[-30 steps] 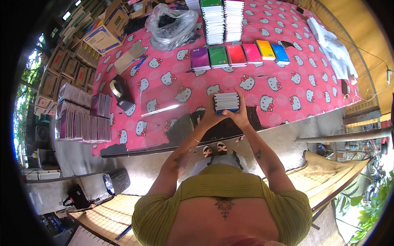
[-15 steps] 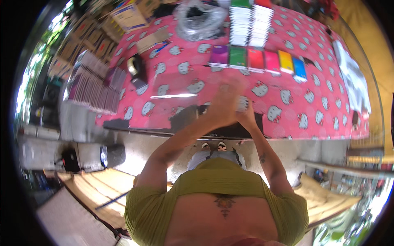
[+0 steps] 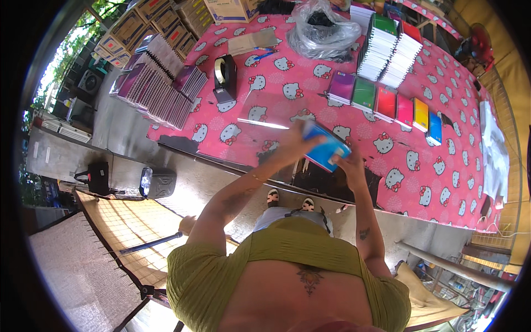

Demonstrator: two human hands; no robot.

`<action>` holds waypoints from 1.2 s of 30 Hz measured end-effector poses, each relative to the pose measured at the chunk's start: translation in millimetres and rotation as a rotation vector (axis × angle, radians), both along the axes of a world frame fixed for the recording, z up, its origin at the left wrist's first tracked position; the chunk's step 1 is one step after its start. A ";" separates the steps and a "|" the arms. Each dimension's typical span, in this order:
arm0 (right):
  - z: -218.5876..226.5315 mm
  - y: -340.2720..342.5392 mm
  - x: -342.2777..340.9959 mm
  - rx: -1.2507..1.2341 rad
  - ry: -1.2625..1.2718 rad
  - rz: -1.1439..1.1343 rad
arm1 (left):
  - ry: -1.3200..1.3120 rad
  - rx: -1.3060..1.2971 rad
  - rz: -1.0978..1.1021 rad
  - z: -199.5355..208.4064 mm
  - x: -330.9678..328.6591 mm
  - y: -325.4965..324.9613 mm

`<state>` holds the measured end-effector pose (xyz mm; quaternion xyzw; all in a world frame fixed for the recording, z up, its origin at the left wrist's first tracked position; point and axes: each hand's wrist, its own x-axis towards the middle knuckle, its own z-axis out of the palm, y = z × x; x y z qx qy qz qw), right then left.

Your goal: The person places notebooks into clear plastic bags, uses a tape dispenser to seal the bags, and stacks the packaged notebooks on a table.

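Over the table's front edge I hold a small stack of notebooks (image 3: 329, 146) with a blue cover on top and a reddish edge below. My left hand (image 3: 296, 142) is closed on its left end, a little smeared by motion. The right end sits between the thumb and fingers of my right hand (image 3: 352, 167). Just beyond my left hand lies a clear plastic sheet or sleeve (image 3: 272, 108) with a bright edge. Farther off runs a row of small notebook piles in several colours, from a purple notebook (image 3: 341, 87) to a blue notebook (image 3: 435, 128).
A black tape dispenser (image 3: 224, 83) stands left on the pink patterned tablecloth (image 3: 293, 91). Spiral notebooks (image 3: 157, 91) are stacked at the left edge. Tall white-paged notebook stacks (image 3: 378, 52) rise behind the row, beside a clear plastic bag (image 3: 321, 33). Cardboard boxes (image 3: 152, 27) stand far left.
The notebook stack in my hands has turned, and its blue cover now shows. My right hand has shifted right and nearer. The whole view has swung, so the table appears tilted.
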<state>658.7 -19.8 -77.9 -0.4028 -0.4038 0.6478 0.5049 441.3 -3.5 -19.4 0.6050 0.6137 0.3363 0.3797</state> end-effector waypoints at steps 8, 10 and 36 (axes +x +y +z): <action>-12.5 54.2 -138.2 -0.297 -0.099 0.281 | -0.018 -0.246 0.253 -63.3 -154.5 23.3; -17.4 69.3 -158.6 -0.283 -0.185 0.309 | 0.182 -0.202 0.241 -76.0 -175.1 37.0; 16.1 34.0 -155.9 0.546 -1.134 -0.102 | 0.133 0.488 -0.261 -68.1 -244.0 8.5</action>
